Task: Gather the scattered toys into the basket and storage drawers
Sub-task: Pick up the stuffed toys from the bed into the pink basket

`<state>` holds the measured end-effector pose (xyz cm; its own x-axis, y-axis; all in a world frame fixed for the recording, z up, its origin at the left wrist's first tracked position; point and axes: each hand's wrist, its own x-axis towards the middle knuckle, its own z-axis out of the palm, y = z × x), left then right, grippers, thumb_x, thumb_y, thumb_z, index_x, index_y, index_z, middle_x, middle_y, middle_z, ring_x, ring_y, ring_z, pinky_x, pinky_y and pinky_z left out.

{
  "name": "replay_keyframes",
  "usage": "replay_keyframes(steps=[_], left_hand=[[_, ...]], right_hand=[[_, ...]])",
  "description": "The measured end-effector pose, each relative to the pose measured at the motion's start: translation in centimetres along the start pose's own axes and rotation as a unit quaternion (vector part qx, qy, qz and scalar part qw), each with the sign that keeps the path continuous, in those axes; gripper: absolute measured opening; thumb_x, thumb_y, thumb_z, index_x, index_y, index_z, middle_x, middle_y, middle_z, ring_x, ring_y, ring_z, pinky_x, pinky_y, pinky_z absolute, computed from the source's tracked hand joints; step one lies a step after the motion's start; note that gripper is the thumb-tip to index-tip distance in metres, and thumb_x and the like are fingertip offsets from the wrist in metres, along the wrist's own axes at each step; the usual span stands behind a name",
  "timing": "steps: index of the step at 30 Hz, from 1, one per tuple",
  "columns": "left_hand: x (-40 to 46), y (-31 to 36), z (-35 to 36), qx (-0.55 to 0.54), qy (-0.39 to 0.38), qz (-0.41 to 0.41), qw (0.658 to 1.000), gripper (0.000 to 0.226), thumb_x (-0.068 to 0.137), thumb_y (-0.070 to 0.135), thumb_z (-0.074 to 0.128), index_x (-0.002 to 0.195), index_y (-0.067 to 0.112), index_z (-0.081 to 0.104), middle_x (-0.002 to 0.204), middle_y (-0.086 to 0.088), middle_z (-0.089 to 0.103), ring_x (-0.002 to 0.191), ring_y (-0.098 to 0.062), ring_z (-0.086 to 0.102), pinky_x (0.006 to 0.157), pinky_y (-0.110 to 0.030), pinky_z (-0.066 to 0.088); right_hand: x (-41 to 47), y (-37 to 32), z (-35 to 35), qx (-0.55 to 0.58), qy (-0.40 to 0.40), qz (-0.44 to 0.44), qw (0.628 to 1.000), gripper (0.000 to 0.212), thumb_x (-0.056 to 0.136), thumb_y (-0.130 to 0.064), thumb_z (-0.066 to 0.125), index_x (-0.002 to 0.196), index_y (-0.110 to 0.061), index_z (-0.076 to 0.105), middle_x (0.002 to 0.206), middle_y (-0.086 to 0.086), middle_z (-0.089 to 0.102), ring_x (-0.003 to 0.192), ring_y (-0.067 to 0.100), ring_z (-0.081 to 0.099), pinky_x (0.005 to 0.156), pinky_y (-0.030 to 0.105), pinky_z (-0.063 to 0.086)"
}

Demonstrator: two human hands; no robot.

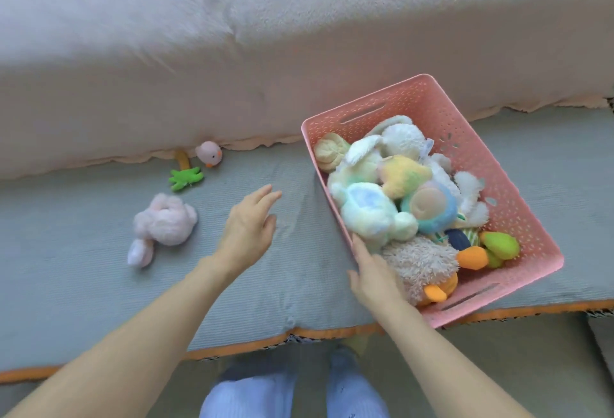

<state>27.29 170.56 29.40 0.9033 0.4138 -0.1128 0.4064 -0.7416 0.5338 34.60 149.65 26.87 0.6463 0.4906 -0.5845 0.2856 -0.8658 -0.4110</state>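
Observation:
A pink plastic basket (518,165) sits tilted on the grey-blue sofa seat, filled with several plush toys. My right hand (373,276) grips its near left rim. My left hand (247,228) hovers open over the seat, fingers apart, holding nothing. To its left lies a pale pink plush bunny (162,223). Farther back, at the seat's crease, rest a small pink bird toy (208,153) and a green-and-orange carrot-like toy (185,176).
The pale sofa backrest (265,35) rises behind the seat. An orange-trimmed front edge (232,349) borders the grey-blue seat cover (99,301). My legs in light blue trousers (252,391) stand on the floor in front.

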Motion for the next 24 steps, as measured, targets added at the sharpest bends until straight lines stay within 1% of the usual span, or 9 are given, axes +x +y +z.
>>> replay_keyframes(steps=[2,4,8,12,16,18,20,22,24], left_hand=[[-1.1,-4.0,-1.6,0.005,0.0,-0.054,0.999,0.039,0.088,0.0,0.051,0.126,0.002,0.055,0.138,-0.018,0.047,0.129,-0.031,0.044,0.105,-0.039,0.033],[-1.9,-7.9,-3.1,0.001,-0.001,-0.092,0.996,0.04,0.088,-0.002,0.051,0.127,0.001,0.054,0.139,-0.017,0.046,0.13,-0.029,0.042,0.107,-0.034,0.029],[-3.4,-15.2,-5.1,0.015,-0.043,-0.13,0.99,0.038,0.086,0.004,0.048,0.123,-0.002,0.055,0.131,-0.019,0.052,0.123,-0.031,0.047,0.101,-0.041,0.036],[-4.3,-22.1,-7.4,0.042,-0.092,-0.143,0.985,0.04,0.088,0.008,0.051,0.127,0.0,0.051,0.133,-0.018,0.049,0.124,-0.03,0.044,0.096,-0.045,0.04],[-3.7,-28.0,-9.2,0.063,-0.122,-0.154,0.978,0.045,0.086,0.013,0.054,0.13,0.006,0.047,0.136,-0.012,0.046,0.124,-0.031,0.043,0.095,-0.045,0.041],[-2.9,-30.6,-9.4,0.064,-0.135,-0.155,0.976,0.045,0.086,0.016,0.054,0.13,0.006,0.047,0.135,-0.013,0.048,0.123,-0.032,0.044,0.096,-0.046,0.04],[-2.0,-32.2,-9.1,0.071,-0.16,-0.158,0.972,0.048,0.087,0.02,0.055,0.132,0.007,0.045,0.135,-0.012,0.048,0.124,-0.032,0.043,0.097,-0.046,0.04],[-1.1,-33.0,-8.4,0.074,-0.187,-0.16,0.966,0.051,0.086,0.024,0.056,0.133,0.009,0.042,0.135,-0.011,0.047,0.124,-0.031,0.042,0.097,-0.045,0.04],[-0.2,-33.4,-7.4,0.077,-0.201,-0.141,0.966,0.06,0.084,0.025,0.058,0.138,0.011,0.034,0.138,-0.011,0.043,0.125,-0.032,0.041,0.097,-0.046,0.039]], right_hand=[[0.7,-1.3,-0.1,-0.056,0.011,0.027,0.998,0.063,0.092,-0.011,0.04,0.145,-0.036,0.016,0.12,0.016,0.057,0.107,0.035,0.057,0.084,0.037,0.045],[1.2,-3.2,0.4,-0.056,0.024,0.027,0.998,0.06,0.091,-0.008,0.039,0.142,-0.035,0.025,0.117,0.017,0.06,0.105,0.036,0.058,0.082,0.036,0.045],[2.9,-9.1,3.0,-0.027,0.052,-0.007,0.998,0.053,0.088,-0.006,0.041,0.137,-0.026,0.036,0.117,0.016,0.062,0.104,0.037,0.058,0.083,0.037,0.045],[3.5,-17.2,8.1,-0.017,0.035,-0.055,0.998,0.051,0.091,-0.013,0.042,0.14,-0.025,0.034,0.12,0.013,0.063,0.106,0.038,0.058,0.086,0.04,0.046],[2.6,-22.5,13.0,-0.06,-0.001,-0.072,0.996,0.061,0.09,-0.017,0.043,0.144,-0.035,0.021,0.121,0.011,0.061,0.104,0.037,0.059,0.083,0.039,0.048],[2.4,-23.0,14.1,-0.094,0.038,-0.057,0.993,0.062,0.09,-0.018,0.039,0.145,-0.038,0.019,0.119,0.01,0.06,0.1,0.036,0.061,0.079,0.039,0.047],[2.1,-22.5,14.5,-0.06,0.11,-0.059,0.99,0.061,0.084,-0.021,0.035,0.143,-0.038,0.025,0.113,0.013,0.062,0.089,0.039,0.063,0.071,0.044,0.049],[2.1,-22.0,14.7,0.002,0.148,-0.05,0.988,0.06,0.08,-0.022,0.036,0.139,-0.03,0.039,0.108,0.016,0.064,0.079,0.042,0.064,0.061,0.048,0.053],[2.2,-21.8,15.3,-0.006,0.172,-0.067,0.983,0.056,0.078,-0.023,0.035,0.133,-0.021,0.047,0.099,0.016,0.067,0.067,0.039,0.065,0.047,0.045,0.052]])
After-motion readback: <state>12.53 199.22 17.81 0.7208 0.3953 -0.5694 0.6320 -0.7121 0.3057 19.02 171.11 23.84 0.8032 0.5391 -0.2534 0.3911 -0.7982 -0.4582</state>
